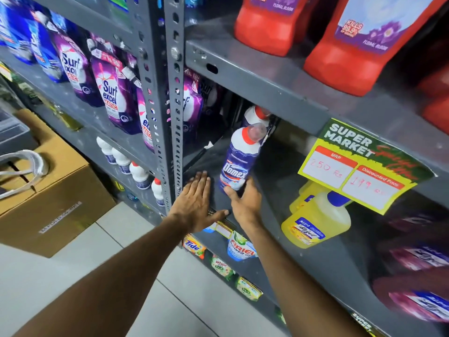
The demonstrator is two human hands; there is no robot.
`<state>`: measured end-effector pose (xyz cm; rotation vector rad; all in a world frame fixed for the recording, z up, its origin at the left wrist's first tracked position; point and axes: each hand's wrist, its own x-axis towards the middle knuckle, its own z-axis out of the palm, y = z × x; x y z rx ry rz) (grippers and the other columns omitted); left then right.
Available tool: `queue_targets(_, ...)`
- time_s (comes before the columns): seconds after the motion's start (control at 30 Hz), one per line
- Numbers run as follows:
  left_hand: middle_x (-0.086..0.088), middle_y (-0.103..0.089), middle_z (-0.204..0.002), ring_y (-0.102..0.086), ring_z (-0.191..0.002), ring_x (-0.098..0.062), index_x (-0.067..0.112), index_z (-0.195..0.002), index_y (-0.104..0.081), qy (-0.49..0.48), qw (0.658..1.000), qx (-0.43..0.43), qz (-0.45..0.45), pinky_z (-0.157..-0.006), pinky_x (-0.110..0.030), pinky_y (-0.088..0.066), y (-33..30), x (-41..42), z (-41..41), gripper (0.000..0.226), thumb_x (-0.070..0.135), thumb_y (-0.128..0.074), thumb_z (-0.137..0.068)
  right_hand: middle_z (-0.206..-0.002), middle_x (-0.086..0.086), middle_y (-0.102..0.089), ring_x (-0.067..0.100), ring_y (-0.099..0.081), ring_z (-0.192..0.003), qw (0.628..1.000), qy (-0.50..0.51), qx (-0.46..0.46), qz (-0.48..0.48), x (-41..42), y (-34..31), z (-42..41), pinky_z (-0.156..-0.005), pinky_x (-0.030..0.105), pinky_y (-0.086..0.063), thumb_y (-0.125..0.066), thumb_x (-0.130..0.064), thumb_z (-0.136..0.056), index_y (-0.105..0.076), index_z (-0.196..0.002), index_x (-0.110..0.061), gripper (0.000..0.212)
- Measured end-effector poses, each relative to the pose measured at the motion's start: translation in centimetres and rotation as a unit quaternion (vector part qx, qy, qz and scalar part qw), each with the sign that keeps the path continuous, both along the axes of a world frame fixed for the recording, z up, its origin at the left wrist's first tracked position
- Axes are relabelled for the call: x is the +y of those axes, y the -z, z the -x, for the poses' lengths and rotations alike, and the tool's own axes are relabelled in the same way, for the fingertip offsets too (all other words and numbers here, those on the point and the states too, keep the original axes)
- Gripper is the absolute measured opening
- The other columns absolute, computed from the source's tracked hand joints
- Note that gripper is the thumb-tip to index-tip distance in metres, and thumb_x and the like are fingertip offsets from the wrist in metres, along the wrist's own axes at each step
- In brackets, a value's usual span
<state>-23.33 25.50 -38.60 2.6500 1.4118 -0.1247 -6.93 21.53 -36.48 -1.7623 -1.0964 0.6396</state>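
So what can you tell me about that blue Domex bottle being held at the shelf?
The blue plastic Domex bottle has a white angled neck and red cap. It tilts to the right, at the front of the grey metal shelf. The right hand grips its base; a second matching bottle stands behind it.

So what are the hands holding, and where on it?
The right hand grips the Domex bottle by its bottom; the left hand rests flat on the shelf.

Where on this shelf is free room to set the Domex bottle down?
Bare shelf lies between the Domex bottle in the right hand and the yellow bottles. A narrower patch by the grey post is under the left hand. Crowded: the back, with a second Domex bottle.
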Motion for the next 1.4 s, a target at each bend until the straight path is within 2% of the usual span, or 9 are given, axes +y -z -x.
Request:
queue_targets(0.1, -0.02, 0.018, -0.171, 0.016, -0.16, -0.031, 0.002, -0.161, 0.014, -0.002, 1.0, 0.004, -0.008, -0.122, -0.039, 0.015, 0.1, 0.0, 0.0, 0.123, 0.097, -0.001, -0.084, -0.119, -0.001, -0.071, 0.008, -0.064, -0.104, 1.0, 0.002, -0.002, -0.002, 1.2, 0.0, 0.5, -0.082, 0.013, -0.05, -0.085, -0.018, -0.087, -0.06, -0.129, -0.008, 0.05)
queue_targets(0.3, -0.017, 0.019, -0.172, 0.018, -0.16, -0.029, 0.005, -0.161, 0.016, -0.009, 1.0, 0.01, -0.001, -0.12, -0.039, 0.018, 0.0, 0.0, -0.1, 0.122, 0.097, -0.004, -0.084, -0.131, 0.007, -0.071, 0.009, -0.063, -0.108, 1.0, 0.0, -0.004, 0.007, 2.3, -0.2, 1.0, -0.087, 0.02, -0.047, -0.084, -0.02, -0.088, -0.057, -0.136, -0.008, 0.056)
queue_targets(0.43, -0.018, 0.022, -0.171, 0.02, -0.159, -0.029, 0.005, -0.161, 0.018, -0.011, 1.0, 0.02, 0.002, -0.121, -0.039, 0.018, -0.2, -0.1, -0.1, 0.12, 0.095, -0.005, -0.085, -0.135, 0.006, -0.069, 0.007, -0.06, -0.111, 1.0, 0.006, -0.009, 0.017, 2.1, -0.3, 1.1, -0.076, 0.003, -0.038, -0.083, -0.022, -0.09, -0.054, -0.14, -0.01, 0.059)
queue_targets(0.6, -0.018, 0.023, -0.171, 0.02, -0.159, -0.031, 0.005, -0.161, 0.018, -0.008, 1.0, 0.017, 0.009, -0.123, -0.04, 0.015, -0.5, -0.1, -0.1, 0.126, 0.095, 0.009, -0.074, -0.136, 0.009, -0.069, 0.007, -0.06, -0.111, 1.0, 0.017, -0.006, 0.009, 2.0, -0.2, 1.6, -0.088, 0.023, -0.046, -0.082, -0.023, -0.091, -0.054, -0.14, -0.008, 0.059)
queue_targets(0.77, -0.02, 0.02, -0.172, 0.018, -0.16, -0.031, 0.003, -0.162, 0.015, -0.007, 1.0, 0.002, 0.009, -0.127, -0.041, 0.011, -0.4, -0.1, 0.0, 0.13, 0.096, 0.01, -0.072, -0.134, 0.011, -0.07, 0.012, -0.065, -0.11, 1.0, 0.023, -0.006, 0.006, 2.0, -0.1, 1.7, -0.078, 0.007, -0.044, -0.082, -0.022, -0.091, -0.055, -0.137, -0.005, 0.056)
queue_targets(1.0, -0.018, 0.02, -0.172, 0.019, -0.16, -0.03, 0.004, -0.162, 0.016, -0.007, 1.0, -0.001, 0.01, -0.122, -0.039, 0.016, 0.1, 0.1, 0.0, 0.126, 0.098, 0.003, -0.079, -0.138, 0.01, -0.067, 0.009, -0.061, -0.113, 1.0, 0.01, -0.005, 0.021, 2.1, -0.1, 1.5, -0.088, 0.025, -0.047, -0.081, -0.025, -0.092, -0.052, -0.14, -0.006, 0.059)
queue_targets(1.1, -0.018, 0.022, -0.171, 0.02, -0.159, -0.03, 0.005, -0.161, 0.017, -0.006, 1.0, 0.005, 0.007, -0.122, -0.04, 0.017, 0.2, 0.2, -0.1, 0.125, 0.098, 0.0, -0.081, -0.139, 0.01, -0.066, 0.012, -0.063, -0.118, 0.999, 0.011, 0.001, 0.031, 2.1, -0.1, 1.4, -0.086, 0.021, -0.048, -0.081, -0.026, -0.092, -0.051, -0.141, -0.008, 0.06)
queue_targets(1.27, -0.017, 0.022, -0.171, 0.02, -0.159, -0.03, 0.005, -0.161, 0.017, -0.008, 1.0, 0.003, 0.005, -0.123, -0.04, 0.015, 0.3, 0.2, 0.0, 0.123, 0.098, -0.005, -0.084, -0.139, 0.007, -0.066, 0.008, -0.062, -0.117, 0.999, 0.011, 0.006, 0.031, 2.2, 0.5, 1.3, -0.074, 0.001, -0.04, -0.081, -0.027, -0.092, -0.051, -0.142, -0.009, 0.062)
queue_targets(1.4, -0.019, 0.024, -0.171, 0.019, -0.16, -0.031, 0.003, -0.161, 0.018, -0.006, 0.999, 0.011, 0.051, -0.125, -0.041, 0.012, -1.0, 0.6, 0.2, 0.127, 0.098, -0.012, -0.083, -0.135, 0.006, -0.07, 0.016, -0.069, -0.119, 1.0, 0.006, 0.026, 0.003, 2.0, 0.1, 1.0, -0.082, 0.013, -0.054, -0.086, -0.027, -0.087, -0.052, -0.14, -0.012, 0.065)
